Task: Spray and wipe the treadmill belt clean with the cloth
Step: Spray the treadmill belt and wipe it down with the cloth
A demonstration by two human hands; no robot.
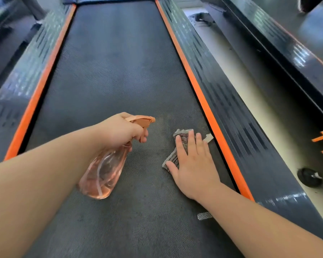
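Treadmill belt (116, 71) ran dark and textured away from the person, bounded on each side by an orange strip: the left strip (43, 84) and the right strip (199, 94). Outside these lay the black side rails, the right rail (237, 116) bearing part of an orange marking. Most of the belt ahead of the hands lay open. Beyond the right rail ran a pale strip of floor (254, 84), then a neighbouring machine (287, 43).

The cloth (184, 136) lay on the belt near its right edge, just beside the right orange strip, with one pale corner reaching toward it. The right hand (192, 164) lay flat on the cloth, fingers straight and spread, pressing it down, the forearm coming in from the lower right.

The left hand (119, 131) gripped the neck of a clear pinkish spray bottle (104, 172), a finger curled at the orange trigger. The nozzle pointed right, toward the belt above the cloth, and the bottle's body tilted back toward the person, over the middle of the belt.
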